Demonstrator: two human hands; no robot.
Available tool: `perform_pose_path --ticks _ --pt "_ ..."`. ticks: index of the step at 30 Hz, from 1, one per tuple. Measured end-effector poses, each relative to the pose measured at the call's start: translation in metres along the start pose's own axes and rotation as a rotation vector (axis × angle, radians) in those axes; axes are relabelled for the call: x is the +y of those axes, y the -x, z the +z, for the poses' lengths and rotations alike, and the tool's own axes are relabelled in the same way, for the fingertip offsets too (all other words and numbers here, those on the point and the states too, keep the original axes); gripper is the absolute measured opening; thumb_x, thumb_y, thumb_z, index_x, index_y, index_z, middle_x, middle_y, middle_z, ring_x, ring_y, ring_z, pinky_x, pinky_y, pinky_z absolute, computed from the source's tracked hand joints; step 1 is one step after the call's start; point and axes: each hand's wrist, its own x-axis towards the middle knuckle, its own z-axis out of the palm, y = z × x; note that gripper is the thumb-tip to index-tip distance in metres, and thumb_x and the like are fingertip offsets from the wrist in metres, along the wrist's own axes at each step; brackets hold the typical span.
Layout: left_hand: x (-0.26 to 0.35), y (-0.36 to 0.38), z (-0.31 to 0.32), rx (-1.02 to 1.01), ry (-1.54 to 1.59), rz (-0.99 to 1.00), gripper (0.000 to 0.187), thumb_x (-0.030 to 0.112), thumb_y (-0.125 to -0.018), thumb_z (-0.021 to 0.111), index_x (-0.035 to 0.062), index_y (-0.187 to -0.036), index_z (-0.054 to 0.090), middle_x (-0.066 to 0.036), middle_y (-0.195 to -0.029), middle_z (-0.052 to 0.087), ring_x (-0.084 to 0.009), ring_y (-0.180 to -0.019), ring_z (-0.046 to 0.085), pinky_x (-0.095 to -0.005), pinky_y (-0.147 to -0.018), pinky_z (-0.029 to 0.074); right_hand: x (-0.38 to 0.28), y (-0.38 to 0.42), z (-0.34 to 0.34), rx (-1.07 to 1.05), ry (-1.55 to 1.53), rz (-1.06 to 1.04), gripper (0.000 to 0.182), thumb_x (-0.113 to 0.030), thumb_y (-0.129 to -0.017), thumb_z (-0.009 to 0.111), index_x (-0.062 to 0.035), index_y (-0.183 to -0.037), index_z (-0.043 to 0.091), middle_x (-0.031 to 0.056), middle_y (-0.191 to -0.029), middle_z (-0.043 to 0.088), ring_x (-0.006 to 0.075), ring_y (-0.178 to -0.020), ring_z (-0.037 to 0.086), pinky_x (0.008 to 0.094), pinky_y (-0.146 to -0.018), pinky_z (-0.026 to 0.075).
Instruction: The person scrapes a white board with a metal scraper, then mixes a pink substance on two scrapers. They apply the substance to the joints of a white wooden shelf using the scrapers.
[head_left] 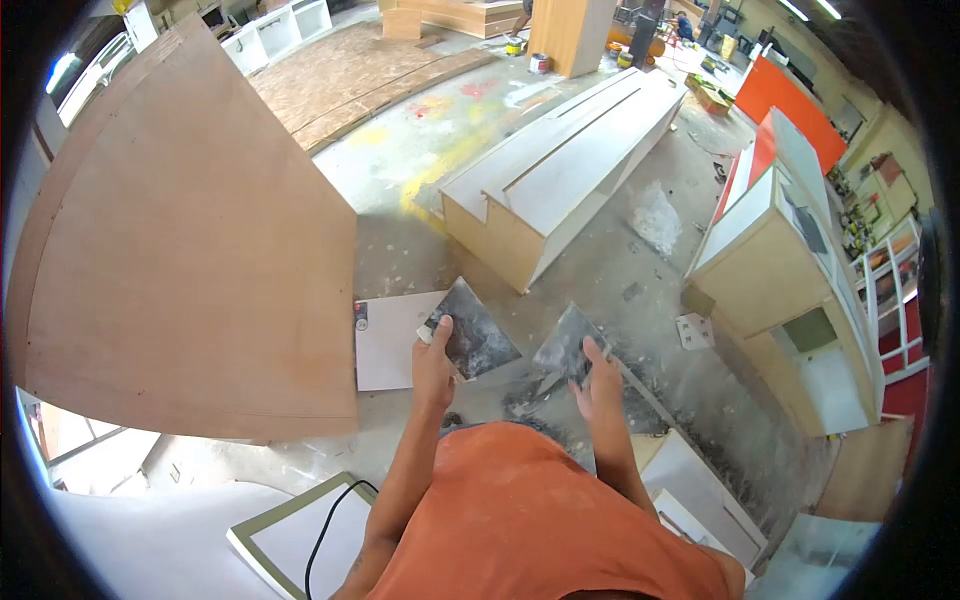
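Observation:
My left hand is closed on a dark, square flat sheet smeared with whitish dust, the thumb lying along its left edge. In my right hand is a similar dark grey sheet, gripped at its right side with the thumb pointing up. The two sheets are held apart, side by side, in front of my body. Behind the left one, a pale rectangular panel shows below on the floor.
A large brown wooden panel stands close on my left. Ahead lies a long white cabinet frame; another cabinet stands to the right. Near my lower left is a green-edged frame with a black cable. Dust and scraps litter the concrete floor.

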Motion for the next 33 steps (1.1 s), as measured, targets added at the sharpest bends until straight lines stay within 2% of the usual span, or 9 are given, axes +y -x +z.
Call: perform_pose_path --ticks 5,7,11,15,18,20,26,29,33 --pt "-0.034 0.02 0.076 -0.052 -0.107 0.097 0.03 0.029 -0.099 0.058 0.0006 -0.105 0.063 -0.001 -0.095 0.065 -0.0109 -0.078 0.056 -0.031 -0.07 0.048 -0.029 0.015 -0.034 0.01 0.245 -0.251 0.039 -0.037 -0.089 0.07 0.0009 -0.089 0.062 0.0057 -0.075 0.057 0.014 -0.065 0.051 0.0305 -0.053 0.041" --pt "-0.044 0.039 0.097 -0.384 -0.974 0.018 0.033 0.033 -0.1 0.056 0.0008 -0.102 0.064 0.0 -0.092 0.064 -0.011 -0.072 0.054 -0.0307 -0.066 0.047 -0.047 -0.024 -0.051 0.165 0.261 -0.345 0.04 -0.038 -0.091 0.067 0.0018 -0.091 0.062 0.0052 -0.081 0.059 0.0128 -0.065 0.05 0.0281 -0.054 0.04" --pt "-0.079 0.066 0.119 -0.806 -1.122 -0.169 0.033 0.032 -0.099 0.057 0.0 -0.101 0.061 -0.002 -0.088 0.065 -0.012 -0.069 0.061 -0.0303 -0.064 0.05 -0.105 -0.043 -0.095 0.276 0.011 -0.401 0.037 -0.031 -0.095 0.063 0.0053 -0.095 0.065 0.0062 -0.085 0.061 0.0144 -0.069 0.053 0.0265 -0.06 0.045" --pt "-0.105 0.078 0.162 -0.183 0.099 -0.367 0.03 0.028 -0.1 0.052 0.0001 -0.107 0.059 -0.007 -0.095 0.067 -0.0165 -0.08 0.068 -0.0332 -0.068 0.056 -0.048 -0.02 -0.168 0.253 0.235 -1.109 0.025 -0.014 -0.094 0.062 0.0055 -0.109 0.066 0.0101 -0.092 0.068 0.0219 -0.079 0.066 0.0311 -0.071 0.053" --pt "-0.136 0.081 0.172 -0.177 0.242 -0.433 0.032 0.029 -0.099 0.054 -0.0001 -0.111 0.059 -0.006 -0.095 0.066 -0.0175 -0.081 0.067 -0.0325 -0.07 0.055 -0.023 -0.021 -0.19 -0.265 0.671 -1.097 0.034 -0.028 -0.094 0.059 0.0036 -0.084 0.064 0.0127 -0.078 0.067 0.0221 -0.066 0.061 0.0363 -0.063 0.048" --pt "-0.153 0.076 0.164 -0.145 0.053 -0.379 0.032 0.029 -0.098 0.056 0.0004 -0.111 0.06 -0.005 -0.094 0.066 -0.0164 -0.081 0.065 -0.0317 -0.07 0.052 0.006 -0.014 -0.215 -0.411 1.499 -0.486 0.027 -0.022 -0.089 0.059 0.0033 -0.094 0.067 0.0185 -0.082 0.067 0.0307 -0.072 0.065 0.0409 -0.068 0.05" --pt "-0.193 0.058 0.155 -0.3 -0.787 0.162 0.036 0.033 -0.101 0.049 0.0004 -0.097 0.064 -0.004 -0.082 0.062 -0.0148 -0.074 0.055 -0.0321 -0.068 0.045 -0.009 0.02 -0.252 0.21 0.99 -0.438 0.035 -0.018 -0.087 0.058 -0.0005 -0.118 0.06 0.0256 -0.087 0.066 0.041 -0.087 0.065 0.0481 -0.072 0.05" --pt "-0.227 0.068 0.176 -0.46 -1.003 -0.004 0.042 0.036 -0.102 0.048 -0.0025 -0.112 0.06 -0.009 -0.088 0.065 -0.0157 -0.081 0.056 -0.0339 -0.074 0.045 -0.024 0.043 -0.236 -0.099 1.144 -0.58 0.043 -0.018 -0.089 0.056 0.0013 -0.128 0.052 0.0254 -0.094 0.065 0.0432 -0.086 0.064 0.049 -0.074 0.05" --pt "-0.286 0.11 0.196 -0.752 -0.867 -0.258 0.045 0.043 -0.103 0.042 0.0016 -0.101 0.06 -0.004 -0.084 0.058 -0.0146 -0.078 0.052 -0.0338 -0.07 0.043 0.024 0.004 -0.251 0.147 0.96 -0.433 0.046 -0.016 -0.09 0.054 0.0021 -0.132 0.05 0.0266 -0.11 0.061 0.0442 -0.091 0.062 0.0481 -0.077 0.05"
